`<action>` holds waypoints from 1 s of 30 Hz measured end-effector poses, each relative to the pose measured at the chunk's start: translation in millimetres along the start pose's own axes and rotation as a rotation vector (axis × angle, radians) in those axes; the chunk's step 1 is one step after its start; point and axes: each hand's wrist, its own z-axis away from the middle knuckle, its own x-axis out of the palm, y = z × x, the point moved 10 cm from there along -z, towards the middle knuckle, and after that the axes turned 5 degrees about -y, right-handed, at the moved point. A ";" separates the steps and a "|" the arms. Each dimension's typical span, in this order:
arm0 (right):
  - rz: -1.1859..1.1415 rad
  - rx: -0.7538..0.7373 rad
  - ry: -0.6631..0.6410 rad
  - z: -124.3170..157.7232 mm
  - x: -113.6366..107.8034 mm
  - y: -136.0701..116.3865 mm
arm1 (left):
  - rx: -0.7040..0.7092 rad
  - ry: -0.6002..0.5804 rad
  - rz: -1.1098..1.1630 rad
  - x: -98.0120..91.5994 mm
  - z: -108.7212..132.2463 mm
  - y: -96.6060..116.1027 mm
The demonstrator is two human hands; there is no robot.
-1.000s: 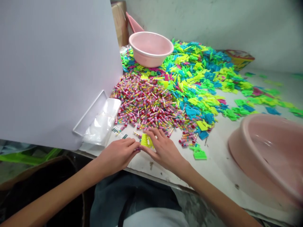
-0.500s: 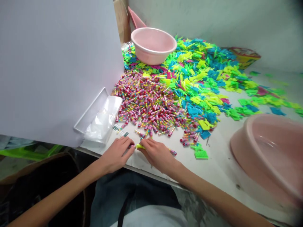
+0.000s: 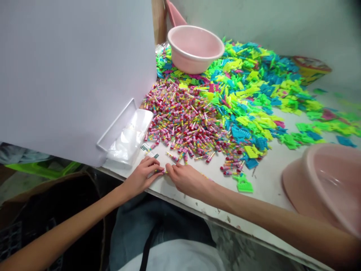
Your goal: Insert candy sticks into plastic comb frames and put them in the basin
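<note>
At the front edge of the table, my left hand (image 3: 143,175) pinches a small pink tube (image 3: 161,171) between thumb and fingers. My right hand (image 3: 184,178) is close beside it, fingers pressed together at the tube's other end; what they hold is mostly hidden. Just beyond both hands spreads a heap of small pink tubes (image 3: 186,124) with red ends and yellow and blue parts. Several loose tubes lie between the heap and my fingers. A green comb-like plastic piece (image 3: 244,185) rests to the right of my right hand.
Green, yellow and blue plastic pieces (image 3: 254,86) are piled behind, with a pink basin (image 3: 194,62) on them. Another pink basin (image 3: 299,173) stands at the right. Clear plastic bags (image 3: 129,139) lie left, against a white panel (image 3: 76,75). Below is a dark-lined box (image 3: 76,210).
My fingertips have come closer together, and the yellow-green piece that showed at my right fingers is now hidden. The whole view has shifted slightly.
</note>
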 end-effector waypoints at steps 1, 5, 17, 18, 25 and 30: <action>-0.008 0.000 -0.010 -0.3 0.7 -0.8 | 0.008 -0.001 0.014 0.0 0.0 0.2; -0.076 0.032 -0.059 -1.4 4.7 0.0 | 0.017 -0.004 0.054 1.4 0.7 -2.0; -0.066 0.120 0.263 14.3 -24.2 13.0 | -0.223 -0.237 -0.134 0.1 -4.9 6.0; -0.039 0.153 0.323 18.2 -32.4 14.0 | -0.270 -0.247 -0.085 -3.9 -5.1 6.9; 0.059 0.255 0.438 26.5 -47.3 11.2 | -0.316 -0.175 -0.146 -20.3 -16.3 13.8; 0.067 0.242 0.423 25.9 -39.2 7.9 | -0.190 -0.088 -0.258 -18.1 -20.0 22.1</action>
